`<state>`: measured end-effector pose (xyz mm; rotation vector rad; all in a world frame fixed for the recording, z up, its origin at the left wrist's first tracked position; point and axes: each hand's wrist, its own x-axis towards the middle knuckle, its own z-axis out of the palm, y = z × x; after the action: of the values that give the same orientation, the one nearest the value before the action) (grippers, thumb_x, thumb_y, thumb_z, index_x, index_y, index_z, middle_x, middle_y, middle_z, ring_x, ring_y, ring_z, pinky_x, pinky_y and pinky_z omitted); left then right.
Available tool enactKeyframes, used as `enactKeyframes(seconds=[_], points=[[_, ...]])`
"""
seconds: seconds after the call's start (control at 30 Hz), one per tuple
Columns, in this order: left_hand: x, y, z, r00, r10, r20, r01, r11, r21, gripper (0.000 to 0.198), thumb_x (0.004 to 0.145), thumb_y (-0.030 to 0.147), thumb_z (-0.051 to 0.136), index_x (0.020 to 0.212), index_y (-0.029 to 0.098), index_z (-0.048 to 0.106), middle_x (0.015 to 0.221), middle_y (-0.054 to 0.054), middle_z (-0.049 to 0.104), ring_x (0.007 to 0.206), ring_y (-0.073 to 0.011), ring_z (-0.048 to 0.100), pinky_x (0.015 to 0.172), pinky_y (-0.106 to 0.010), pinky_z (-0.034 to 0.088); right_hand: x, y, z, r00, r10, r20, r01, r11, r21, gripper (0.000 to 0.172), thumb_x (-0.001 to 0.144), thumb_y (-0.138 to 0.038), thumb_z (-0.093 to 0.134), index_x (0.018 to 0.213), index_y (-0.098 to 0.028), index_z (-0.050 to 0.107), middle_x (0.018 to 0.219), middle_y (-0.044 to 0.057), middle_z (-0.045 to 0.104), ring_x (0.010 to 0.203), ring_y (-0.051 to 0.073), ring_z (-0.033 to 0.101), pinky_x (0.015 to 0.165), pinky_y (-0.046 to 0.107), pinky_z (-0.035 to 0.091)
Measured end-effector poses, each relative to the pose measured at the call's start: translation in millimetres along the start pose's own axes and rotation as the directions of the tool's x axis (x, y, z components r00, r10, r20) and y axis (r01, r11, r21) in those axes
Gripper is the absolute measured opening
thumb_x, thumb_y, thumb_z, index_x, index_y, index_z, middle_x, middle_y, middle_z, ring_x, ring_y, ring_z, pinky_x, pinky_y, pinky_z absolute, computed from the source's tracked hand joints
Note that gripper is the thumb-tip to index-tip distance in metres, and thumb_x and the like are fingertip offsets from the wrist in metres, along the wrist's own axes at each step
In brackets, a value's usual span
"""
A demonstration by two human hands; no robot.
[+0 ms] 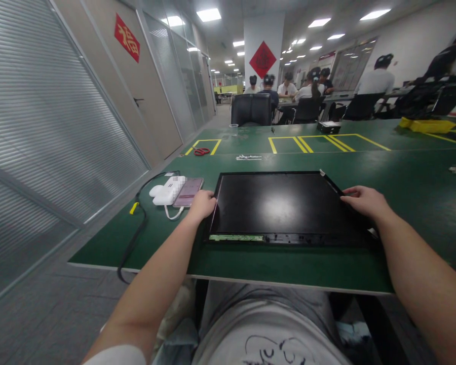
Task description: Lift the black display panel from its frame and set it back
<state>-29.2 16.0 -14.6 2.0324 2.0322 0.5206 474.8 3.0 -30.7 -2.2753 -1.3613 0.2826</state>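
Observation:
A black display panel (258,203) lies flat on the green table in front of me, screen side up, with a shiny patch of reflected light. Along its near edge runs a green circuit strip (235,238). My left hand (204,204) grips the panel's left edge, thumb on top. On the opposite side my right hand (365,201) has its fingers closed on the right edge, near the upper corner. Small pale tabs show at the far right and near right corners. The undersides of both grips are hidden.
Left of the panel lie a phone (188,192), a white power bank (169,190) and a black cable (137,238). Farther off are red-handled scissors (201,151), small white parts (248,157), a clear cup (233,130) and a yellow tray (427,125). Several people sit behind.

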Motion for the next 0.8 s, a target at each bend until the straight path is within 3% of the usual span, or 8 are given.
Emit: enactKeyframes(seconds=[0.13,0.33,0.47,0.7,0.8], points=[[-5,7,-3.2,0.994,-0.104,-0.020,0.090,0.932,-0.350,0.033,0.088,0.020,0.058,0.106,0.018,0.085,0.113,-0.008,0.085,0.113,-0.0306,0.077,0.098,-0.034,0.058,2,1,-2,1.000,0.025,0.000,-0.025,1.000,0.012,0.013,0.075,-0.030,0.075,0.088,-0.026,0.075,0.095,0.010,0.078,0.098,0.032,0.072,0.088,0.043,0.055],[-12,21,-14.3,0.953,-0.290,0.087,0.261,0.642,-0.720,0.050,0.090,0.024,0.066,0.139,0.016,0.075,0.127,-0.009,0.082,0.111,-0.0280,0.078,0.096,-0.037,0.062,1,1,-3,1.000,0.021,-0.007,-0.021,1.000,0.013,0.013,0.076,-0.031,0.074,0.088,-0.025,0.074,0.095,0.009,0.078,0.099,0.032,0.073,0.090,0.043,0.056],[-16,29,-20.2,0.926,-0.344,0.155,0.322,0.507,-0.800,0.057,0.092,0.018,0.063,0.149,0.018,0.068,0.122,-0.007,0.083,0.105,-0.0256,0.080,0.090,-0.035,0.064,-2,0,-3,1.000,0.018,0.012,-0.018,1.000,-0.005,0.013,0.080,-0.032,0.073,0.091,-0.025,0.073,0.100,0.011,0.078,0.101,0.031,0.073,0.089,0.041,0.055],[-4,19,-11.1,0.936,-0.330,0.123,0.291,0.528,-0.798,0.054,0.091,0.023,0.065,0.144,0.021,0.071,0.110,-0.004,0.085,0.095,-0.0237,0.081,0.074,-0.030,0.064,-3,-3,-2,0.999,0.030,0.044,-0.029,0.999,-0.031,0.021,0.085,-0.031,0.071,0.104,-0.020,0.074,0.112,0.014,0.077,0.107,0.030,0.072,0.090,0.037,0.054],[5,14,-4.4,0.925,-0.326,0.195,0.321,0.396,-0.860,0.054,0.089,0.018,0.066,0.142,0.019,0.071,0.091,-0.003,0.084,0.077,-0.0208,0.079,0.060,-0.025,0.059,0,-2,-1,0.998,0.040,0.047,-0.038,0.998,-0.045,0.023,0.085,-0.031,0.070,0.106,-0.020,0.074,0.109,0.013,0.077,0.104,0.029,0.072,0.088,0.037,0.054]])
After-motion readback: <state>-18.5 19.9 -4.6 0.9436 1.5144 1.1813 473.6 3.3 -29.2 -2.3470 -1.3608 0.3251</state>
